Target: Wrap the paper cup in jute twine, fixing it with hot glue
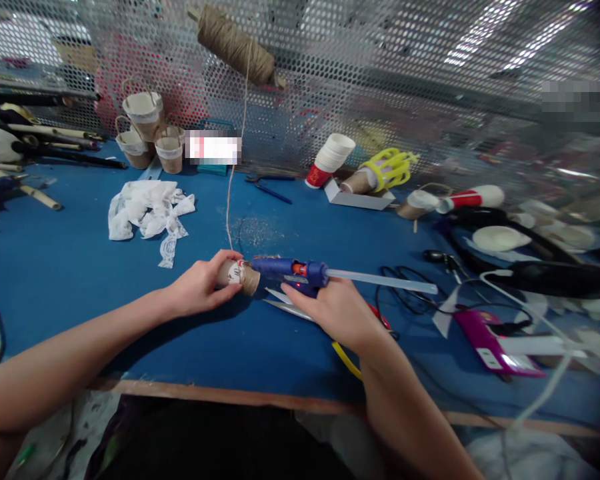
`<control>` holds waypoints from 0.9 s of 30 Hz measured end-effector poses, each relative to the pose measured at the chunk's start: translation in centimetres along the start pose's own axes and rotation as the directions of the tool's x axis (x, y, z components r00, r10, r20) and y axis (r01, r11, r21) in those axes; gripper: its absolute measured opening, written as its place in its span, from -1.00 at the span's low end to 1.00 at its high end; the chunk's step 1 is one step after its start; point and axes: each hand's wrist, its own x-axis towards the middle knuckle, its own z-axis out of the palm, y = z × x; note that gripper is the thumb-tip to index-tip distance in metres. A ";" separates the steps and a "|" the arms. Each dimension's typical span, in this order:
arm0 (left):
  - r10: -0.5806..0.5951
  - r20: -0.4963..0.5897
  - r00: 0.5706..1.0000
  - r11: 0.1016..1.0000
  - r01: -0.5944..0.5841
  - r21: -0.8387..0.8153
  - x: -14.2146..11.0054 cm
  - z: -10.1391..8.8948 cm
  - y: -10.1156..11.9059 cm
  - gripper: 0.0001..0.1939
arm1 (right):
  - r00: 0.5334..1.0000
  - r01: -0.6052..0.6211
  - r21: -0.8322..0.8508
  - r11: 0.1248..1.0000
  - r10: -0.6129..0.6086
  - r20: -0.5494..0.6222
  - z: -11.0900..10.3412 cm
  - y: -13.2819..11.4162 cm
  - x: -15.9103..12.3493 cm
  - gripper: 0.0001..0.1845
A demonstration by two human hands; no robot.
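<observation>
Seen from the head, our left hand (203,288) is curled around a small paper cup (235,274) lying on its side, low over the blue table (205,350), with thumb and fingers closed on its wall. Our right hand (344,312) is wrapped round the handle of a glue gun (280,268), its nozzle right by the twine-wrapped end of the cup; whether they touch, we cannot tell. A cord (229,200) runs down to the cup from the spool (235,48).

We judge the cup light and thin-walled, easily dented, so it wants a soft hold around the bare wall, fingers clear of the wrapped band, where glue may be hot and tacky. The cord looks limp and rough, hardly slippery. The gun seems the heavier, stiff thing, best held by its handle; its long glue stick (380,279) juts out behind, near the black cable (409,272), and could snag.
</observation>
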 end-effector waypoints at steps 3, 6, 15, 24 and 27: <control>-0.008 0.003 1.000 1.000 0.008 0.019 0.0 0.0 0.0 -0.54 | 1.000 -0.007 -0.009 1.000 0.007 0.006 0.1 0.0 0.2 -0.83; -0.002 -0.002 1.000 1.000 0.002 0.025 0.0 0.1 0.0 -0.54 | 1.000 -0.004 -0.012 1.000 0.004 -0.001 0.2 0.1 0.3 -0.82; 0.019 -0.010 1.000 1.000 -0.019 -0.024 0.0 0.0 0.0 -0.57 | 0.999 0.034 -0.016 0.999 -0.034 -0.002 -0.2 -0.1 -0.6 -0.85; 0.021 -0.018 1.000 1.000 -0.021 -0.008 0.0 0.0 -0.1 -0.56 | 0.991 0.127 0.029 0.991 -0.128 0.034 0.0 0.3 -1.3 -0.84; 0.023 -0.014 1.000 1.000 -0.023 -0.011 0.0 0.0 -0.1 -0.55 | 0.996 0.084 0.048 0.995 -0.085 0.030 -0.2 0.0 -1.2 -0.87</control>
